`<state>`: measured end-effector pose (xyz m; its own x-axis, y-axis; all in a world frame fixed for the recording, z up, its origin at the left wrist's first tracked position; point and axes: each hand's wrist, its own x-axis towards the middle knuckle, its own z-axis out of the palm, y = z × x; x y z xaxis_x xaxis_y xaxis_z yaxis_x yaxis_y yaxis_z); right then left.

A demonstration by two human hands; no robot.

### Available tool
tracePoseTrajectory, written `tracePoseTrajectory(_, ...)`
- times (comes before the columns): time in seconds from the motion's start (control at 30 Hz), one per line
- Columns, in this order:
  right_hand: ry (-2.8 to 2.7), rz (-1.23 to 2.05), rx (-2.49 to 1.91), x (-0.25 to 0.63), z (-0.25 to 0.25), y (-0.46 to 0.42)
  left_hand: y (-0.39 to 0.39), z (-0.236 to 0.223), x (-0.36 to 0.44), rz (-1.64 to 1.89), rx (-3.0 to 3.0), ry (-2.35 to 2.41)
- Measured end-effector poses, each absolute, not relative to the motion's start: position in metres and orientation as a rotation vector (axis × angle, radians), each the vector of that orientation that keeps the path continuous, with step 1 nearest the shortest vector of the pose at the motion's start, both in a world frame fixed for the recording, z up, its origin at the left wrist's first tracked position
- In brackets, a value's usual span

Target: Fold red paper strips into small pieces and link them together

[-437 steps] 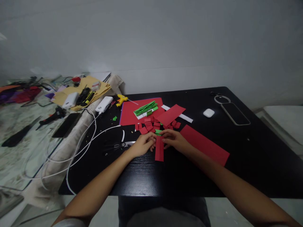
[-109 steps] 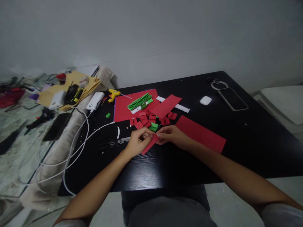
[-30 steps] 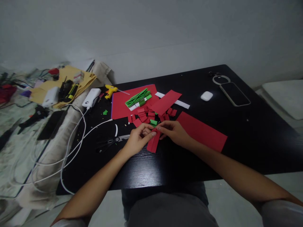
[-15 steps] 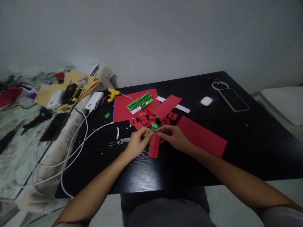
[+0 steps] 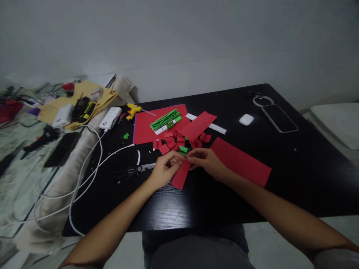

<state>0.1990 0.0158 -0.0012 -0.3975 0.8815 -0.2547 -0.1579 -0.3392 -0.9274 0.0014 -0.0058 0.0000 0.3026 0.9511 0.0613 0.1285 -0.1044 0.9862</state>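
Over the black table [image 5: 221, 205], red strip [image 5: 181, 177]: upper end between both hands.
Left hand [image 5: 164, 170]: fingertips pinching the strip.
Right hand [image 5: 209, 162]: likewise pinching.
Fold: apparently underway; next move calls for aligned edges.

Black table [image 5: 241, 201] bears red paper [image 5: 238, 160], scissors [image 5: 140, 168], phone [image 5: 279, 118], white case [image 5: 246, 119].

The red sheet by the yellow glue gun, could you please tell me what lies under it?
A purple edge shows along the left side of the red sheet; the rest beneath is covered, so I cannot tell more.
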Motion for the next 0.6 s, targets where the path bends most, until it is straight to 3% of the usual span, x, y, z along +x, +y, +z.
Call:
tracePoseTrajectory(0.33, -1.157, 1.948, -1.069, 0.2, 0.018, 0.027, 0.002, 0.014, -0.001, 1.011, 1.584, 1.104)
tracePoseTrajectory(0.6, -1.513, 1.625, -0.932, 0.199, 0.092, 0.052, 0.023, 0.078, -0.001, 1.169, 1.66, 1.135)
